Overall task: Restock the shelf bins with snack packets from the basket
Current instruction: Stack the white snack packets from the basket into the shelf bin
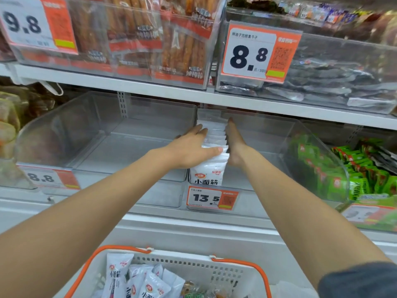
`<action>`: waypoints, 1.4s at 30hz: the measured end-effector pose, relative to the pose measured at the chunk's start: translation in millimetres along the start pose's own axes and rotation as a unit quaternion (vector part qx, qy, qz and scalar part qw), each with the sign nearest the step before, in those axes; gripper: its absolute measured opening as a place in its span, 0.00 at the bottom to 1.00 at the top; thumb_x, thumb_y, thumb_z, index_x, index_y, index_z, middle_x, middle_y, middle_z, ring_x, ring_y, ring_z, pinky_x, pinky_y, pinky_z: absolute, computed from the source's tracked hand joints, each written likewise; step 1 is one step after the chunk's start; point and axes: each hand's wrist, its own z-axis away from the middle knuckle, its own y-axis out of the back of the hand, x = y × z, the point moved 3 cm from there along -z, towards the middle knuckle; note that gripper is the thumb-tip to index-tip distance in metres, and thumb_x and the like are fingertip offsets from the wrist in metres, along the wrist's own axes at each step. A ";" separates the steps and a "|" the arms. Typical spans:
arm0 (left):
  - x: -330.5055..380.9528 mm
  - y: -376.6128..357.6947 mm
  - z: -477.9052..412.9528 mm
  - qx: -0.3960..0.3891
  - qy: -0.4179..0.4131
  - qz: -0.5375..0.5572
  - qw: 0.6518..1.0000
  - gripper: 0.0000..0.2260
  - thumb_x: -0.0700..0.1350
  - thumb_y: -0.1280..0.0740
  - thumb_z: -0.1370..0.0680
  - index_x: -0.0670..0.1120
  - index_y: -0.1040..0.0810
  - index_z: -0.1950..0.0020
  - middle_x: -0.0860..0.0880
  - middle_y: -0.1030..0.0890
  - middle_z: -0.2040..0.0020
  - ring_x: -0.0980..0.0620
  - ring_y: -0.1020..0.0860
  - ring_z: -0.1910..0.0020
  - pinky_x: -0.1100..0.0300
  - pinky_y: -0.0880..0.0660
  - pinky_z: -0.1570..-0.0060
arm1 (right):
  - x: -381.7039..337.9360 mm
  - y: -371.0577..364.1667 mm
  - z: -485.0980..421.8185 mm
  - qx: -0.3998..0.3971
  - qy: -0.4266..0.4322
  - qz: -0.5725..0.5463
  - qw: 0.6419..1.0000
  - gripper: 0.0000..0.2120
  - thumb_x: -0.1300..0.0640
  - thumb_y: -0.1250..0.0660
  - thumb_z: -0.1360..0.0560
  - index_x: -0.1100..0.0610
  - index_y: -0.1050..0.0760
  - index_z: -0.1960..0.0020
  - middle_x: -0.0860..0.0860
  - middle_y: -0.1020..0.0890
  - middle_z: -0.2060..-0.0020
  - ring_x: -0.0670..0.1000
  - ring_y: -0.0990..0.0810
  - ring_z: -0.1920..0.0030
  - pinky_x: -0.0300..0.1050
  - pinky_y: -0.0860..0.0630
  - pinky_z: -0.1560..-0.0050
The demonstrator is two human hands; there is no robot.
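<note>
Our left hand (pixel 189 148) and right hand (pixel 234 145) are flat, fingers straight, squeezing the row of white snack packets (pixel 211 171) from both sides inside the clear plastic shelf bin (pixel 270 138). Loose white packets (pixel 117 274) sit in the white orange-handled basket (pixel 193 267) below.

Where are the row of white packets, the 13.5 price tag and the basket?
row of white packets (pixel 214 137), head view, tops of the middle packets.
13.5 price tag (pixel 206 198), head view, the printed number.
basket (pixel 189 265), head view, white perforated back wall.
</note>
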 end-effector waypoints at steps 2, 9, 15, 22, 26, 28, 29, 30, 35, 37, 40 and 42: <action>-0.8 -1.7 0.0 0.005 -0.004 0.013 1.000 0.38 0.65 0.43 0.22 0.46 0.51 0.20 0.49 0.53 0.20 0.53 0.54 0.21 0.51 0.53 0.23 | 0.5 8.2 14.4 0.013 -0.019 0.008 1.000 0.37 0.30 0.55 0.22 0.57 0.23 0.38 0.59 0.17 0.47 0.59 0.17 0.47 0.52 0.22 0.51; -2.2 -4.8 -0.3 0.052 -0.005 0.059 0.997 0.37 0.63 0.39 0.23 0.44 0.44 0.21 0.48 0.48 0.20 0.52 0.50 0.21 0.56 0.50 0.24 | 19.8 7.5 70.9 -0.099 -0.114 0.029 0.988 0.38 0.31 0.57 0.22 0.60 0.25 0.38 0.61 0.21 0.39 0.60 0.22 0.42 0.55 0.25 0.44; 3.2 -3.6 17.9 0.126 -0.012 0.108 0.986 0.27 0.59 0.37 0.21 0.46 0.29 0.28 0.46 0.31 0.27 0.47 0.33 0.28 0.49 0.35 0.29 | 19.8 -1.6 75.9 0.022 -0.058 0.073 0.995 0.35 0.34 0.56 0.20 0.59 0.24 0.38 0.59 0.16 0.46 0.55 0.17 0.47 0.46 0.21 0.47; 34.0 -6.1 91.1 0.297 -0.021 0.051 0.953 0.04 0.42 0.36 0.26 0.50 0.30 0.59 0.53 0.25 0.60 0.49 0.27 0.56 0.54 0.32 0.62 | 45.5 7.9 146.8 0.214 0.353 0.277 0.868 0.08 0.61 0.39 0.24 0.51 0.28 0.60 0.45 0.23 0.65 0.46 0.26 0.63 0.40 0.29 0.60; 24.6 -42.4 120.2 0.186 0.044 0.103 0.976 0.05 0.42 0.35 0.29 0.48 0.30 0.62 0.52 0.22 0.63 0.47 0.24 0.60 0.55 0.29 0.62 | 104.2 2.3 167.5 0.167 0.342 0.312 0.871 0.06 0.62 0.38 0.27 0.54 0.26 0.61 0.50 0.23 0.69 0.51 0.25 0.66 0.47 0.28 0.62; 8.4 -65.3 132.1 0.120 0.073 0.104 0.985 0.06 0.43 0.34 0.29 0.48 0.30 0.65 0.52 0.22 0.63 0.46 0.23 0.59 0.57 0.29 0.62 | 136.5 1.5 166.1 0.128 0.294 0.387 0.864 0.05 0.62 0.37 0.27 0.55 0.25 0.60 0.48 0.24 0.69 0.51 0.26 0.65 0.47 0.29 0.61; -2.2 -77.1 137.1 0.083 0.088 0.107 0.987 0.07 0.42 0.34 0.30 0.49 0.30 0.65 0.52 0.22 0.64 0.46 0.23 0.59 0.57 0.28 0.61 | 151.8 0.5 162.9 0.101 0.258 0.431 0.859 0.05 0.61 0.37 0.26 0.55 0.25 0.59 0.48 0.23 0.68 0.51 0.25 0.64 0.47 0.28 0.61; -12.8 -88.7 141.8 0.045 0.103 0.111 0.987 0.07 0.42 0.33 0.30 0.49 0.29 0.66 0.52 0.21 0.64 0.47 0.22 0.60 0.57 0.27 0.61 | 167.9 0.2 156.6 0.069 0.216 0.477 0.850 0.05 0.61 0.37 0.26 0.55 0.24 0.59 0.49 0.21 0.66 0.52 0.24 0.63 0.48 0.26 0.60; -71.8 -139.5 164.5 -0.102 0.148 0.093 0.979 0.02 0.41 0.31 0.27 0.45 0.22 0.59 0.52 0.20 0.60 0.52 0.22 0.60 0.59 0.26 0.61 | 259.3 7.5 134.6 -0.088 0.004 0.636 0.767 0.07 0.61 0.38 0.25 0.58 0.21 0.55 0.56 0.17 0.55 0.57 0.19 0.53 0.49 0.21 0.51; -88.9 -151.2 168.2 -0.142 0.164 0.052 0.975 0.04 0.42 0.31 0.25 0.42 0.20 0.55 0.49 0.19 0.56 0.50 0.22 0.60 0.59 0.24 0.62 | 291.3 12.8 134.1 -0.118 -0.062 0.651 0.747 0.07 0.63 0.38 0.25 0.60 0.21 0.53 0.59 0.17 0.50 0.59 0.19 0.49 0.49 0.22 0.52; -102.3 -161.4 168.6 -0.193 0.172 0.011 0.966 0.05 0.42 0.33 0.25 0.42 0.19 0.54 0.47 0.17 0.51 0.49 0.20 0.61 0.57 0.21 0.61 | 318.0 10.7 129.4 -0.099 -0.093 0.601 0.787 0.17 0.64 0.39 0.23 0.59 0.28 0.35 0.57 0.22 0.41 0.58 0.22 0.45 0.46 0.23 0.52; -107.7 -163.3 167.5 -0.190 0.167 -0.005 0.967 0.06 0.41 0.33 0.26 0.41 0.18 0.54 0.46 0.16 0.49 0.48 0.18 0.57 0.55 0.19 0.57 | 326.3 5.8 121.8 -0.066 -0.098 0.502 0.857 0.22 0.63 0.39 0.21 0.57 0.36 0.28 0.58 0.25 0.37 0.55 0.23 0.46 0.39 0.24 0.53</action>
